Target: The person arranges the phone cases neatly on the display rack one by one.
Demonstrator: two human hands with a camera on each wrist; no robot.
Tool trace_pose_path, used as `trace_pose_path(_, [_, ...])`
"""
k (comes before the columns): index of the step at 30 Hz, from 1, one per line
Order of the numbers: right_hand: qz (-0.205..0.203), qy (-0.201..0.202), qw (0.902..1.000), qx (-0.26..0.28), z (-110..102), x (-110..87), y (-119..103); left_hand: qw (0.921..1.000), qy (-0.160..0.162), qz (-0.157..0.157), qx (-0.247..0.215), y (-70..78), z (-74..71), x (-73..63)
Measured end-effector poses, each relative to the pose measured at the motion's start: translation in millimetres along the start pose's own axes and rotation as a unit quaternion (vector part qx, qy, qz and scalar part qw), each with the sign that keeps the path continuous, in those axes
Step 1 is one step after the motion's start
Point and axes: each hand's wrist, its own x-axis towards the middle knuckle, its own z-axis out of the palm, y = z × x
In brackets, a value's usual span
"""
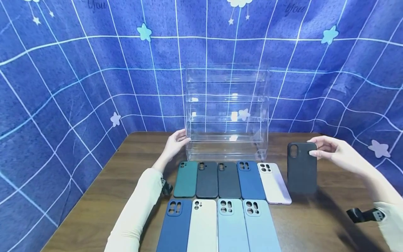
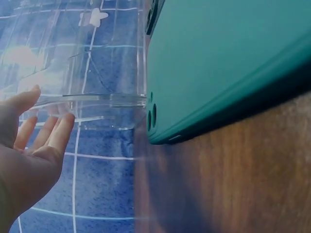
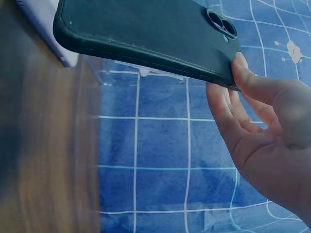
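Observation:
My right hand pinches a black phone case by its upper right edge, thumb on the back face and fingers behind. The case hangs upright above the table, its camera cutout at the top. A clear tiered display rack stands at the back of the table. My left hand holds the rack's left side, with thumb and fingers on either side of the panel edge in the left wrist view. Nearest to that hand lies a green phone case.
Beside the green case lie two dark cases, a blue case and a pale lilac case. A nearer row has another blue case, a cream case and two light blue cases. A blue gridded cloth hangs behind the wooden table.

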Motion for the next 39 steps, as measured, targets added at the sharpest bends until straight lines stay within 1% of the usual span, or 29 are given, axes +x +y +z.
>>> trace_pose_path(4, [-0.010,0.010,0.9999,0.009,-4,12.7,-3,1.0000,0.001,0.006,0.006,-5.3,-0.3,2.0])
trace_pose_path(6, [-0.004,0.028,0.9996,0.004,-5,18.3,-5,1.0000,-0.003,0.005,0.006,-7.1,-1.1,2.4])
trace_pose_path(10, [0.017,0.070,0.9970,-0.026,-8,30.4,-12,0.9999,-0.017,0.004,0.000,-7.2,-2.6,2.0])
trace_pose_path(13, [0.025,0.091,0.9951,-0.030,-13,40.0,-19,0.9996,-0.026,0.006,-0.004,-5.5,-3.2,1.8])
trace_pose_path(18, [0.019,0.107,0.9940,0.009,-18,57.1,-31,0.9995,-0.030,0.001,-0.002,-4.0,-2.7,0.4])
trace_pose_path(24, [-0.021,0.134,0.9890,0.058,-22,79.0,-46,0.9994,-0.030,-0.019,0.003,-4.4,-4.0,-2.5])
trace_pose_path(27, [-0.040,0.146,0.9849,0.083,-26,89.1,-57,0.9991,-0.033,-0.025,-0.004,2.2,-3.6,-6.0])
trace_pose_path(32, [-0.043,0.162,0.9775,0.127,-31,105.8,-71,0.9990,-0.039,-0.022,-0.003,14.8,-2.3,-12.0])
trace_pose_path(35, [-0.040,0.175,0.9733,0.143,-34,116.0,-78,0.9990,-0.037,-0.022,-0.009,12.3,-2.6,-10.5])
trace_pose_path(39, [-0.039,0.192,0.9674,0.161,-37,129.1,-87,0.9988,-0.032,-0.030,-0.022,-0.2,-3.9,-4.6])
